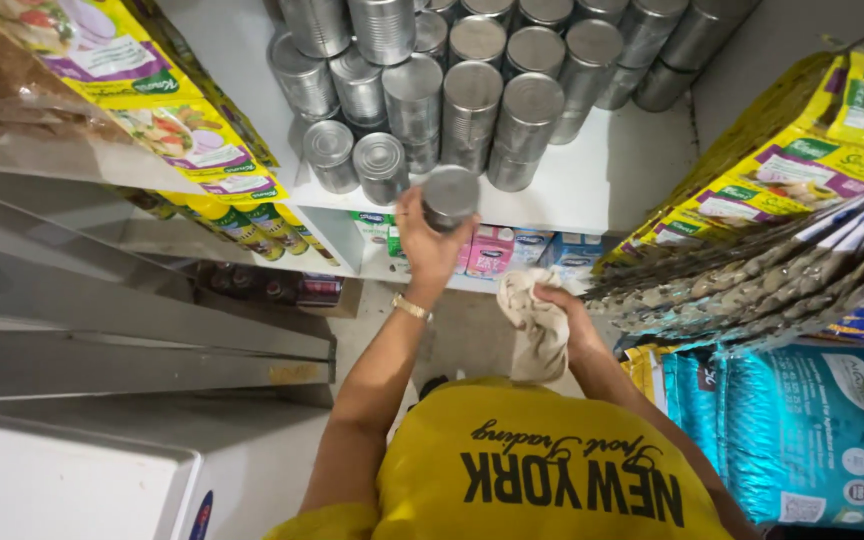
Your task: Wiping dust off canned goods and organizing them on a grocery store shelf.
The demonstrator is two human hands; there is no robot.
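In the head view, the left hand [430, 245] is raised toward a white shelf [592, 185] and its fingers are wrapped around a plain silver can [450, 197], gripping it by the side so that its flat round end faces the camera. A gold-coloured wristband [411, 308] sits on that wrist. The held can hangs just in front of the shelf's front edge, not resting on it. Just above and behind the grip stands a stack of unlabelled silver cans [472, 95], packed in rows and piled in layers; the nearest of them, two cans lying on their sides [357, 160], are just to the left of the held can and slightly above it. Below the grip, on a lower shelf, stand small pink and blue cartons [522, 250].

The right hand [564, 312] is lower and to the right of the held can, well apart from it. It is closed on a crumpled beige cloth [537, 325], which bunches up over the fingers and hangs down below the fist toward the person's yellow shirt [552, 470].

To the right of this grip lean yellow packets [802, 175] and teal sacks [802, 420]. Far to the left of both hands hang more yellow and purple packets [182, 130] above slanted grey metal shelving [142, 340].
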